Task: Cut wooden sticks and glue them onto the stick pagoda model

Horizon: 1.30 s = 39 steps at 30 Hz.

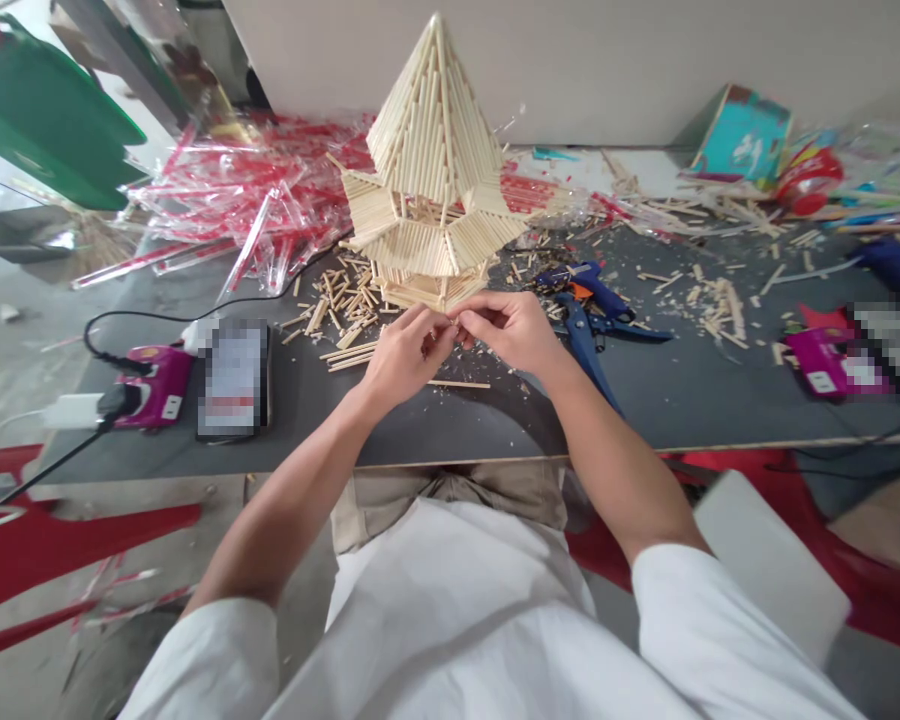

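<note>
A pagoda model built of pale wooden sticks stands upright on the dark table, with a pointed roof over a flared lower tier. At the front corner of its base, my left hand is closed in a pinch. My right hand meets it there from the other side, thumb and fingers drawn together on the lower rim. The fingertips hide whether a small stick is also between them. Loose cut sticks lie left of the base, and several longer sticks lie beside my left hand.
Blue cutting pliers and a blue glue gun lie right of my hands. A phone and purple power socket sit at left. Red-and-clear plastic wrappers pile behind. Another purple socket is at right.
</note>
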Each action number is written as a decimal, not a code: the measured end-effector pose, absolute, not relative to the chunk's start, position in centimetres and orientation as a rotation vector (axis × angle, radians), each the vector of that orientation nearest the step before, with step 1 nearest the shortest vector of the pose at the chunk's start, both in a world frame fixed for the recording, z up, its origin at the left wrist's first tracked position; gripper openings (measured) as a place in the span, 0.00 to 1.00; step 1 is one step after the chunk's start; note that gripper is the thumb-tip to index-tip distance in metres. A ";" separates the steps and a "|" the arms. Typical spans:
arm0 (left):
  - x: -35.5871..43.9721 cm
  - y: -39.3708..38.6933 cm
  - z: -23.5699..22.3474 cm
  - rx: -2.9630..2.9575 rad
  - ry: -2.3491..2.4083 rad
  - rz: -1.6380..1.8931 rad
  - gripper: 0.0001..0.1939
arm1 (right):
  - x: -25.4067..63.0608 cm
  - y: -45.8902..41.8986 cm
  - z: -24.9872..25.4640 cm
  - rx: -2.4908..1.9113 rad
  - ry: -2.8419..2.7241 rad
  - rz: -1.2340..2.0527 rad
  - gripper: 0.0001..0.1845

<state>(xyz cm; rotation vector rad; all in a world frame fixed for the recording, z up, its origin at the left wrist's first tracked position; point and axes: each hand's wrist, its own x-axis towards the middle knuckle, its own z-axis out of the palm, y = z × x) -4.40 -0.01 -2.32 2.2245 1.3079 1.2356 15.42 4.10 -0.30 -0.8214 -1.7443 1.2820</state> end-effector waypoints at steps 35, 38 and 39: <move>-4.7 -0.1 -2.0 1.738 1.131 1.502 0.13 | 13.5 3.8 -0.7 -0.652 -1.480 1.272 0.12; -4.7 -0.1 -1.9 1.948 1.264 1.423 0.11 | 14.0 4.0 1.2 -0.729 -1.569 0.865 0.11; -4.6 -0.2 -2.0 2.047 1.298 1.378 0.11 | 14.2 4.2 1.8 -0.752 -1.606 0.734 0.11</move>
